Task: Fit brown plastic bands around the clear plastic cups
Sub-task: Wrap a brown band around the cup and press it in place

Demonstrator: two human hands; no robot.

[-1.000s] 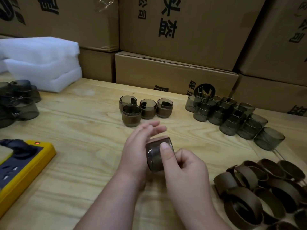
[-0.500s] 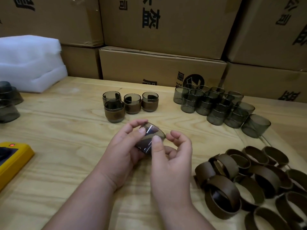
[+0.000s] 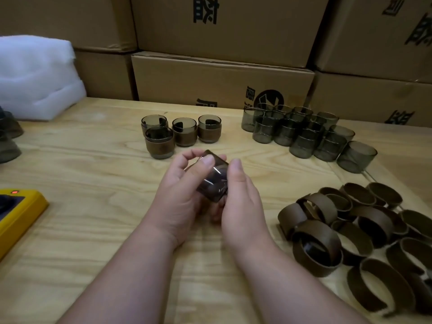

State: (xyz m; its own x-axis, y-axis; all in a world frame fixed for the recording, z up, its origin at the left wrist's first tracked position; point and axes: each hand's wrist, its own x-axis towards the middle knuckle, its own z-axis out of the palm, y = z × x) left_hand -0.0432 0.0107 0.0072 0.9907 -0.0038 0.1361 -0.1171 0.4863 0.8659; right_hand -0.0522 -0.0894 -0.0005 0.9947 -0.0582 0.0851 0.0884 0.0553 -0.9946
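Fingers (image 3: 207, 161) of the left hand (image 3: 180, 195) curl around a smoky clear cup (image 3: 214, 177), thumb pressed on its upper wall and fingertips hooked over its far end. The right hand (image 3: 240, 202) closes on the same cup from the other side, thumb lying along its right wall, the remaining fingers tucked beneath and mostly hidden. The cup is held tilted above the desk (image 3: 93, 218), one end toward the camera; a brown band appears to sit at its far end, though blur leaves this uncertain.

Beyond the hands, four banded cups (image 3: 181, 134) stand upright in a tight group on the desk, each wrapped in brown around its lower part. To the right of these, a cluster of bare cups (image 3: 304, 134) stands in touching rows, with one at the near right end lying on its side. Nearer, on the right, a heap of loose brown bands (image 3: 355, 232) lies overlapping, some on edge and some flat.

At the left edge sit a yellow power strip (image 3: 21, 213) with a lit red indicator and, farther back, more dark cups (image 3: 8, 141), partly cut off. White foam (image 3: 37, 76) rests at the far left corner. Cardboard boxes (image 3: 222, 76) with black printing are stacked along the back.
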